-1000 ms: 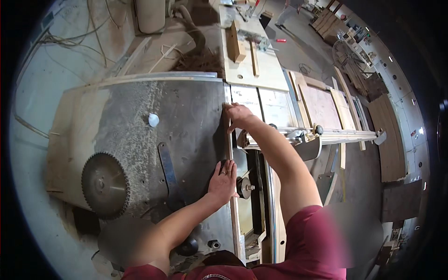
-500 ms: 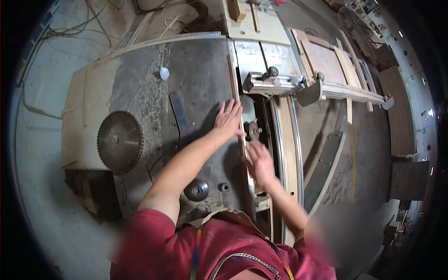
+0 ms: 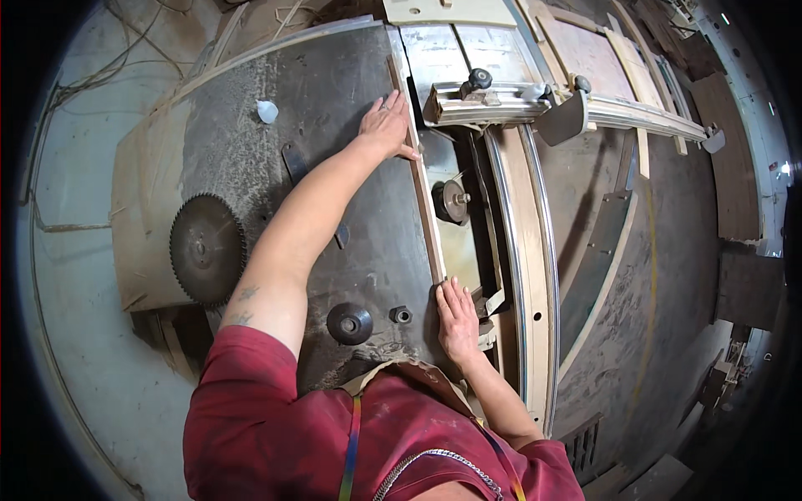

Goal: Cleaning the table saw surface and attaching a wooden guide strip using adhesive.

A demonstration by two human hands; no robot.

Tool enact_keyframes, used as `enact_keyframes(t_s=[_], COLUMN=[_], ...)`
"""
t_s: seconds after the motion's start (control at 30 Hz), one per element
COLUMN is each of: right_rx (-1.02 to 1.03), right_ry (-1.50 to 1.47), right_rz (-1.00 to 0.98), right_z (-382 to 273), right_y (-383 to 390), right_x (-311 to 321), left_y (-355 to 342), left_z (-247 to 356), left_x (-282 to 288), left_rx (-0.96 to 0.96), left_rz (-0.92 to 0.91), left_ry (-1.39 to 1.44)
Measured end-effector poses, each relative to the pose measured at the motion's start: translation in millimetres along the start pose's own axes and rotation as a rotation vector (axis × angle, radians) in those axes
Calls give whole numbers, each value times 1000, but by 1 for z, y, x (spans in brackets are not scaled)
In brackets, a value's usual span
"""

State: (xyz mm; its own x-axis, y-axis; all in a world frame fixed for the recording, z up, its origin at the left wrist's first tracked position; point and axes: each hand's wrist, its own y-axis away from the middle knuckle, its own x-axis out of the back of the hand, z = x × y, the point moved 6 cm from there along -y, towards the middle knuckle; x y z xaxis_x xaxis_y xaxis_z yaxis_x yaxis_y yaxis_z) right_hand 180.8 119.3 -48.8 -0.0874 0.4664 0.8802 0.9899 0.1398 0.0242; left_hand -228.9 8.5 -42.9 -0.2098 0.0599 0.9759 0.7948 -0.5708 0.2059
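A long, narrow wooden strip (image 3: 429,219) lies along the right edge of the grey metal saw table (image 3: 376,242), beside the open slot. My left hand (image 3: 387,127) rests toward its far end, fingers stretched out and thumb against the strip. At the near end, my right hand (image 3: 458,324) lies flat with its fingertips by the strip's end. Between the two hands, a round arbor with a shaft (image 3: 455,200) shows inside the slot, with no blade on it. A toothed circular saw blade (image 3: 207,249) lies flat on the left of the table.
Near my body sit a dark round flange (image 3: 349,323) and a hex nut (image 3: 401,315). My left forearm partly covers a flat metal bar (image 3: 292,163). A pale blue object (image 3: 266,112) lies farther back. Right of the slot run a sliding rail (image 3: 526,250) and a knobbed crosscut fence (image 3: 489,104).
My left hand has slid farther away along the strip. My right hand has come back from beside the arbor to the strip's near end, uncovering the arbor. The view has shifted slightly.
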Motion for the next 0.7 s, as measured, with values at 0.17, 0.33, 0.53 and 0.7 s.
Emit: enact_keyframes(t_s=[0.17, 0.33, 0.53, 0.7], right_rx=[14, -1, 38, 105], right_ry=[-29, -40, -16, 9], right_rz=[1, 19, 85, 128], right_z=[9, 8, 9, 2], right_y=[-2, 6, 6, 11], right_x=[-5, -7, -16, -15], left_y=[-9, -6, 2, 70], left_z=[-2, 2, 1, 24], left_x=[1, 2, 9, 47], left_rx=[9, -9, 25, 69], left_rz=[-17, 6, -62, 126], left_ry=[-11, 13, -18, 101])
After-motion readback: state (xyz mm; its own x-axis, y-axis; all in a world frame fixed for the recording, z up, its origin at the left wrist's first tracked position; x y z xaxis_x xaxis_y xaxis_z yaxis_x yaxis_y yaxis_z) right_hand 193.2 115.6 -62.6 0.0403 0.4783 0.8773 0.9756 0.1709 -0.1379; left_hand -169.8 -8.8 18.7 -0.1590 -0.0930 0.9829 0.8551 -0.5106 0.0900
